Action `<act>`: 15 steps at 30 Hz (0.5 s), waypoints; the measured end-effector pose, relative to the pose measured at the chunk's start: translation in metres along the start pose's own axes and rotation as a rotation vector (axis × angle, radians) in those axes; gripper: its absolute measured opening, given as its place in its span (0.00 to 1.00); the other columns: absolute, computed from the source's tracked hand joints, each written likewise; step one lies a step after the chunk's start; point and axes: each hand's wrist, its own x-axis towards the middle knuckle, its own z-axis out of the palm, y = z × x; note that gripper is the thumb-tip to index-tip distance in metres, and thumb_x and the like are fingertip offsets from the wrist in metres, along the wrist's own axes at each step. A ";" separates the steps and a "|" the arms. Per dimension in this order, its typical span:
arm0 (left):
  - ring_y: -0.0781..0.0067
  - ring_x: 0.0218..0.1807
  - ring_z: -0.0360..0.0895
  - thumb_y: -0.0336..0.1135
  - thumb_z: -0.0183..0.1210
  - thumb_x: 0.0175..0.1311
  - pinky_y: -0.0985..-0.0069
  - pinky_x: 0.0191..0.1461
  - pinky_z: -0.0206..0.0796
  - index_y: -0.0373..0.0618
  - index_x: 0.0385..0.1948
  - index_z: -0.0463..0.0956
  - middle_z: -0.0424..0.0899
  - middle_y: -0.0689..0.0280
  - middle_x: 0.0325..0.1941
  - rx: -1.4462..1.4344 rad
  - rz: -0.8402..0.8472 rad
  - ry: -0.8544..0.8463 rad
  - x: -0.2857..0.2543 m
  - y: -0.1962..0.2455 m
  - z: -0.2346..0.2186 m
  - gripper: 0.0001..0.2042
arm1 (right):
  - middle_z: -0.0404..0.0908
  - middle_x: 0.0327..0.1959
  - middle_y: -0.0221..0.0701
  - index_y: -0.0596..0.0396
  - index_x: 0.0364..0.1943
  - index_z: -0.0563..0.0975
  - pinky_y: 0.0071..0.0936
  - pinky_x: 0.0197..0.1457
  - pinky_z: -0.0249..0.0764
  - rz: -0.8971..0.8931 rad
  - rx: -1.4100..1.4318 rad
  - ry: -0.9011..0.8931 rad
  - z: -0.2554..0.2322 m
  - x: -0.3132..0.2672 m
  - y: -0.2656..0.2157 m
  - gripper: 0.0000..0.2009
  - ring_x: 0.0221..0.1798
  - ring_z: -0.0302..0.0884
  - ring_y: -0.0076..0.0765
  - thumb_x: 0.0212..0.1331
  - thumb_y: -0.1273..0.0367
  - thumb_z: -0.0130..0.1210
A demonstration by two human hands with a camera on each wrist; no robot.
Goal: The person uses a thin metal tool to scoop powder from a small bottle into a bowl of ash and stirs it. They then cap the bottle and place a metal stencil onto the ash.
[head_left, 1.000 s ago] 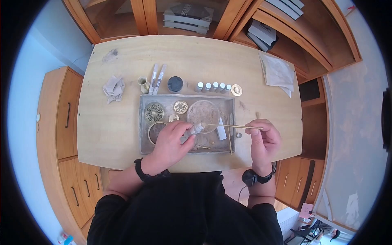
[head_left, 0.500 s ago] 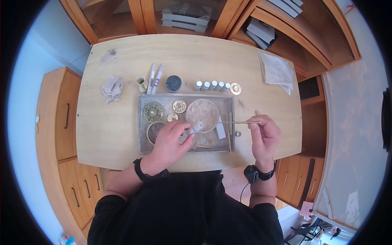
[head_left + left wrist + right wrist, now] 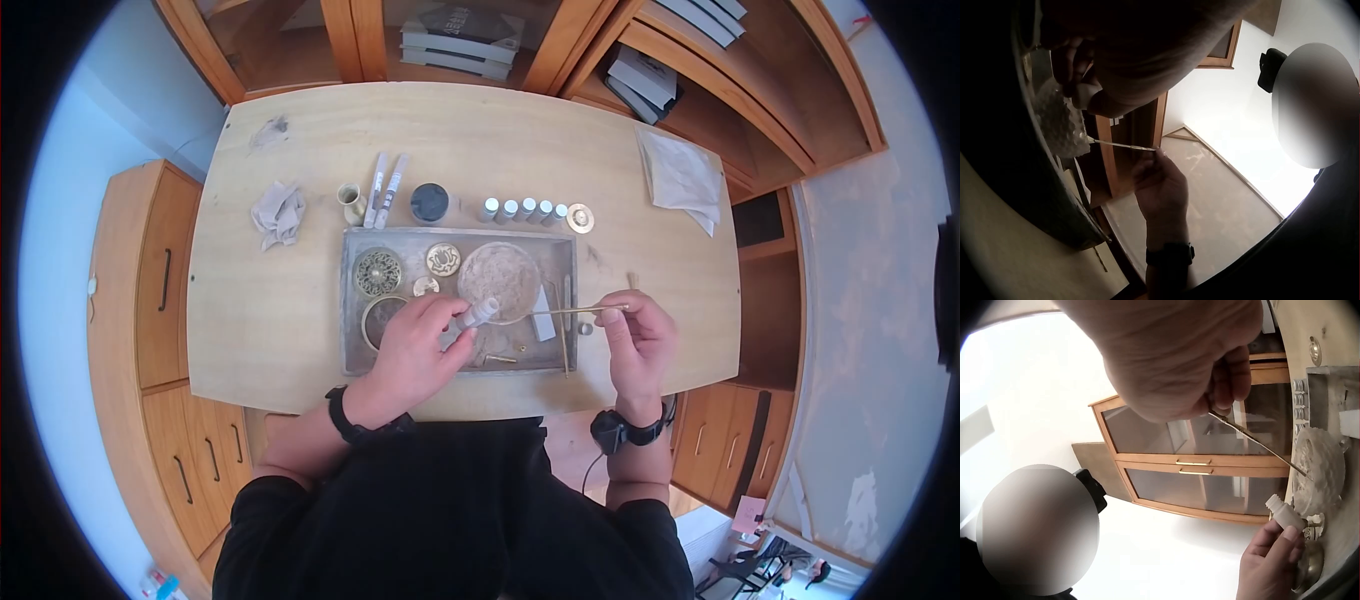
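My left hand (image 3: 415, 345) grips a small pale uncapped vial (image 3: 480, 312), tilted with its threaded mouth toward the right. My right hand (image 3: 642, 345) pinches the end of a thin brass stick (image 3: 580, 309) that reaches leftward. In the right wrist view its far tip overlaps a textured glass bowl (image 3: 1329, 447) holding brownish powder. The bowl stands in a grey tray (image 3: 465, 234). Around it lie a pierced brass lid (image 3: 378, 272), a round patterned brass piece (image 3: 443, 261), a white block (image 3: 543, 318) and a brass ring (image 3: 365, 325), partly hidden behind my left hand.
Behind the tray stand a small brass vase (image 3: 351, 205), two labelled tubes (image 3: 392, 188), a dark round jar (image 3: 430, 203), several silver-capped vials (image 3: 528, 211) and a brass disc (image 3: 580, 218). A crumpled cloth (image 3: 278, 214) lies left, a folded cloth (image 3: 682, 180) far right.
The stick's tip was at the vial's mouth one second ago. It has since moved off to the right, and sits at the bowl's near right edge. My left hand holds nearly still.
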 end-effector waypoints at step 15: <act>0.60 0.32 0.78 0.26 0.70 0.56 0.65 0.37 0.71 0.41 0.42 0.80 0.80 0.59 0.35 0.000 -0.050 0.055 0.002 -0.004 -0.006 0.13 | 0.86 0.36 0.27 0.62 0.46 0.82 0.15 0.43 0.76 0.114 0.169 0.036 0.016 -0.013 0.017 0.05 0.38 0.81 0.16 0.73 0.75 0.61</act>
